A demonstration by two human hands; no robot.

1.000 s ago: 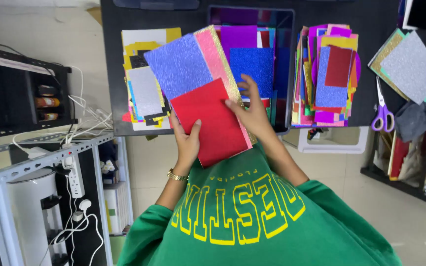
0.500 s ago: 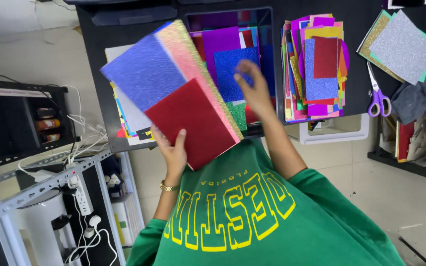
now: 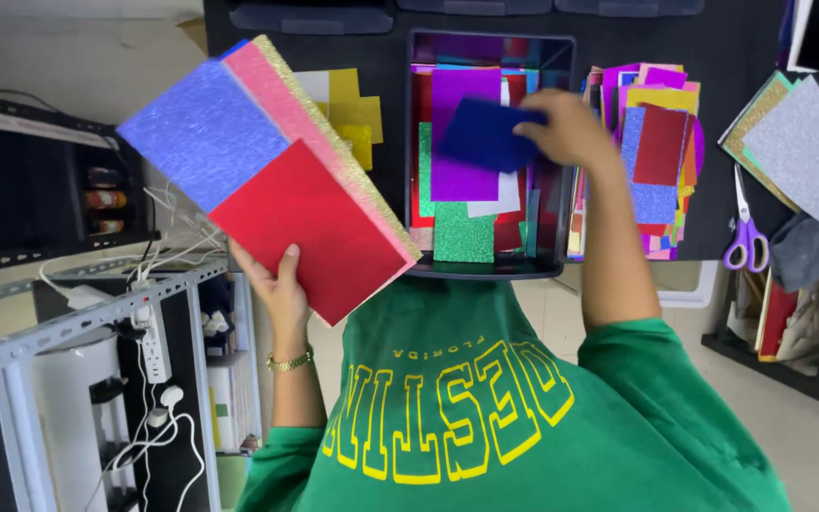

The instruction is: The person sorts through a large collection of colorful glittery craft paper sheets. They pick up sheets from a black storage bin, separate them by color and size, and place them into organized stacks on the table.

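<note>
Your right hand (image 3: 571,128) and its dark blue sheet (image 3: 485,136) over the bin (image 3: 491,270) are motion-blurred; grip unclear. Sheets inside the bin partly hidden. Right of the bin, the silver sheet (image 3: 803,142) and shelf clutter run off frame.

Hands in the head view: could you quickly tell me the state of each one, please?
Left hand: closed on a stack of glitter sheets.
Right hand: closed on a dark blue sheet over the black bin.
</note>
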